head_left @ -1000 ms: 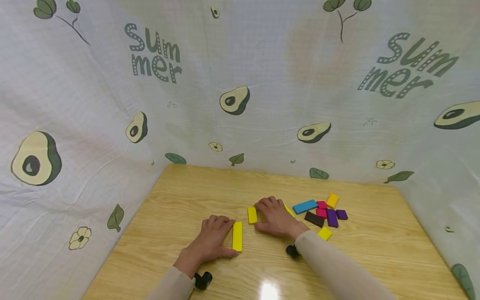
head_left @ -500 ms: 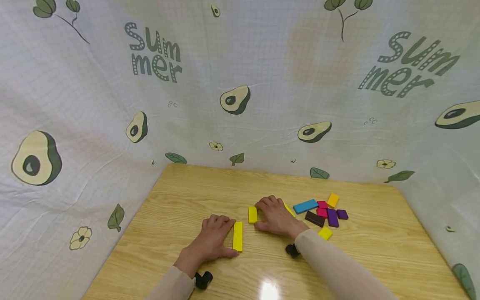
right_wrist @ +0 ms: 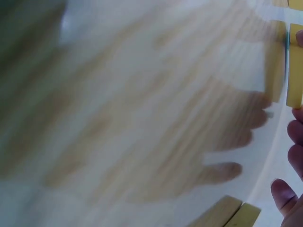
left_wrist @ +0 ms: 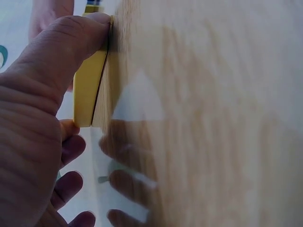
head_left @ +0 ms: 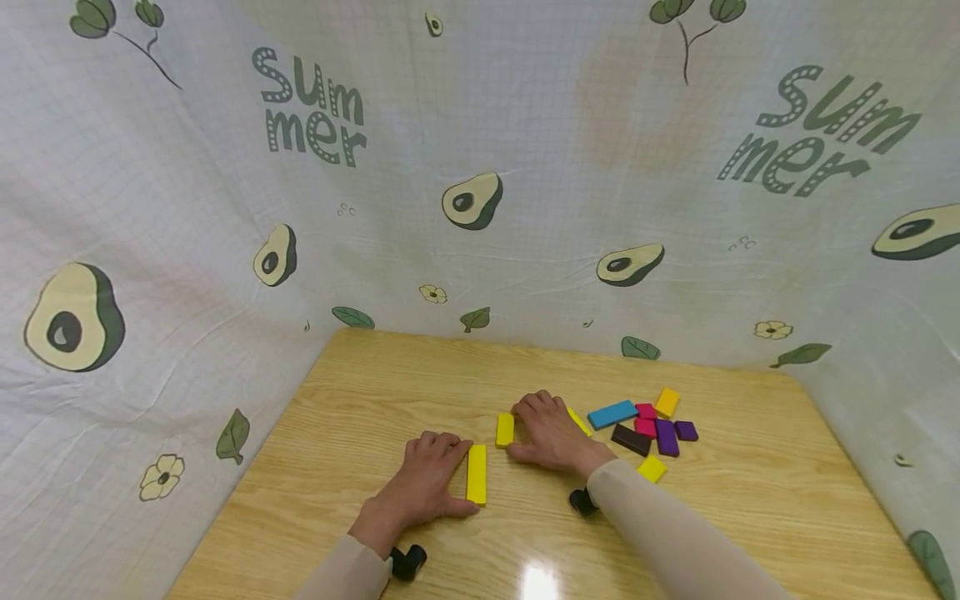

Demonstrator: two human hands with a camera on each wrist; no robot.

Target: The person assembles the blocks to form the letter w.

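Left hand: thumb and index pinch the ends of a long, bright-yellow rectangular block, flat on the glossy wood-grain tabletop. Next, apart from it: short, bright-yellow rectangular block, thumb and index of right hand apparently pinching its ends. No visible shift over the last second; judged a steady hold, block placement neither advanced nor undone.

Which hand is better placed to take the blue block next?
Likely the right hand: it is nearer the blue block. The left hand is farther off. Both hold yellow blocks, so either should let go first.
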